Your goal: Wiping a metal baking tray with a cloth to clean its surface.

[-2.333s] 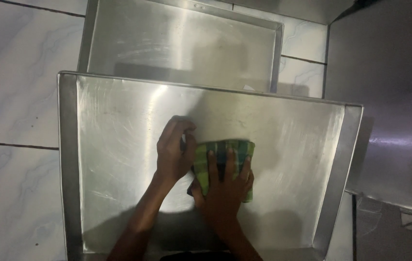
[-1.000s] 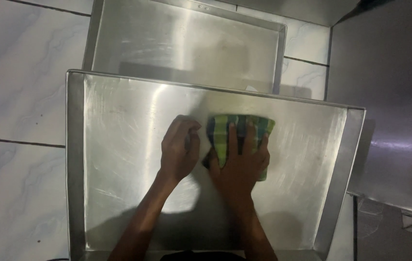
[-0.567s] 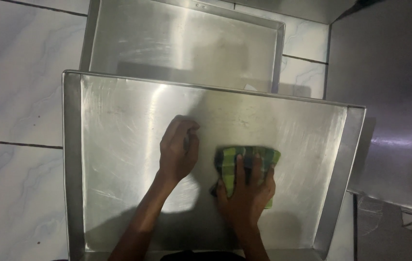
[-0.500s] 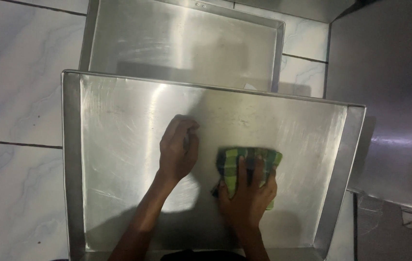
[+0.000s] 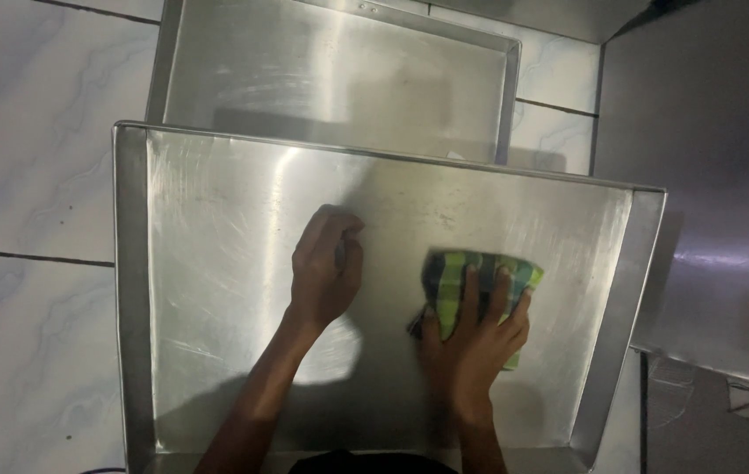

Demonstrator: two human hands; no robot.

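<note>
While the large steel tray [image 5: 216,263] is lying flat on the white tiled floor [image 5: 32,175], a second steel tray [image 5: 331,79] is sitting just behind it, its near edge partly hidden by the front tray's far rim. A dark metal panel [image 5: 708,175] is standing along the right side, near the front tray's right wall. Nothing is lying on the front tray's bare sheet between the two hands.

Left hand [image 5: 326,268] is resting on the tray bottom near its middle, fingers [image 5: 344,237] curled together into a loose fist; whether anything is gripped inside, I cannot tell. Right hand [image 5: 471,338] is pressing flat on a green checked cloth [image 5: 480,276], fingers [image 5: 471,290] spread apart over it, not clamped around it. The cloth is lying folded on the tray bottom, right of centre, well apart from the right wall and just beside the left hand.
</note>
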